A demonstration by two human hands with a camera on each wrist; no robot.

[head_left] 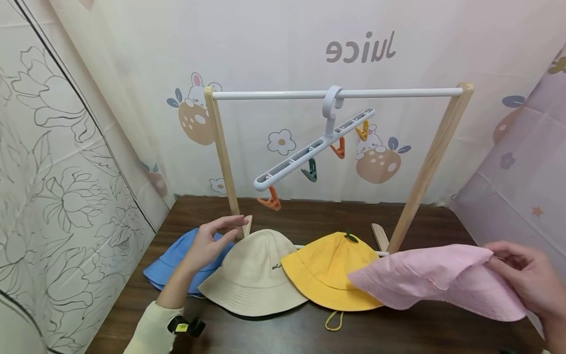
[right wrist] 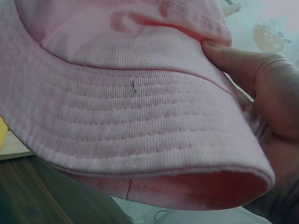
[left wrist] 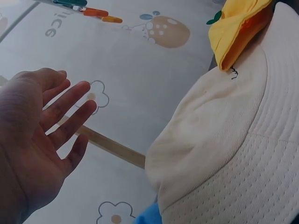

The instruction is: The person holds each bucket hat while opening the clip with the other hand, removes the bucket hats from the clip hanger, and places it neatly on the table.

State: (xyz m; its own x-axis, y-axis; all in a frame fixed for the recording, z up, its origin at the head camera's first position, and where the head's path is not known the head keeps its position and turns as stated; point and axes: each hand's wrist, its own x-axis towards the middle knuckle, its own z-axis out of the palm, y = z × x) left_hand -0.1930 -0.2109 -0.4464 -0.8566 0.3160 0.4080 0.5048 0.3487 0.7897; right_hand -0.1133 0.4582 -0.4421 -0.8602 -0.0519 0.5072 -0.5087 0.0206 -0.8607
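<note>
In the head view my right hand (head_left: 523, 275) pinches the side of a pink bucket hat (head_left: 433, 275), its thumb on the cloth. The hat's left brim overlaps a yellow hat (head_left: 336, 270) with a small green leaf on top. My left hand (head_left: 216, 243) is raised over a blue hat (head_left: 177, 255) and beside a cream bucket hat (head_left: 258, 275). In the left wrist view the fingers (left wrist: 70, 109) are spread apart with nothing between them. Stitched rows of the pink brim (right wrist: 140, 121) fill the right wrist view, and the fingers behind the hat are partly hidden.
A white hanger (head_left: 309, 152) with orange, green and yellow clips hangs from the white bar (head_left: 274, 95) of a wooden-legged rack (head_left: 223, 157). The rack stands on a dark wood table (head_left: 283, 209). Printed curtains enclose the back and sides. A yellow cord loop (head_left: 334, 322) trails from the yellow hat.
</note>
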